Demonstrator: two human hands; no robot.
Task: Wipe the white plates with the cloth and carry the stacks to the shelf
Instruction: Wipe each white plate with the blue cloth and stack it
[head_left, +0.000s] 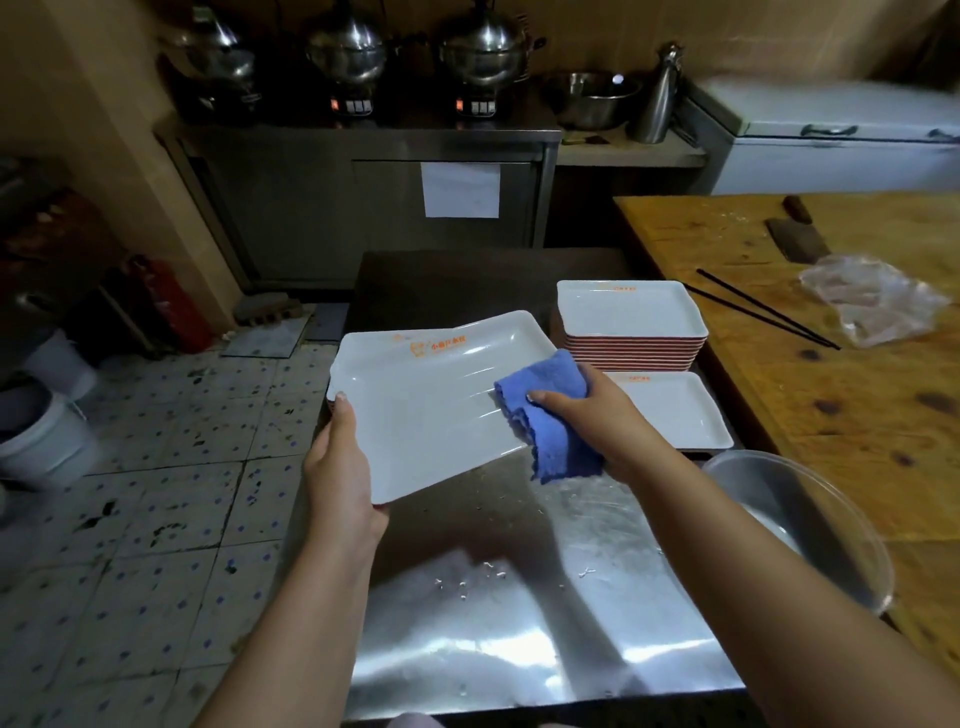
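Held plate (436, 400): white, rectangular, orange logo, tilted above the steel table's (519, 597) left edge.
Cloth (550, 415): blue, bunched on that plate's right end.
Stack (631, 325): white plates, red-edged, at the far right corner.
Single plate (675, 410): flat, just before the stack.

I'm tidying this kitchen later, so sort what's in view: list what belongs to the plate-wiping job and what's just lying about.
Job:
- held plate, in left hand
- blue cloth, in right hand
- plate stack
- single plate nearer than the stack

Lying about:
- chopsticks
- cleaver
- plastic bag
- metal basin
- fire extinguisher
- buckets
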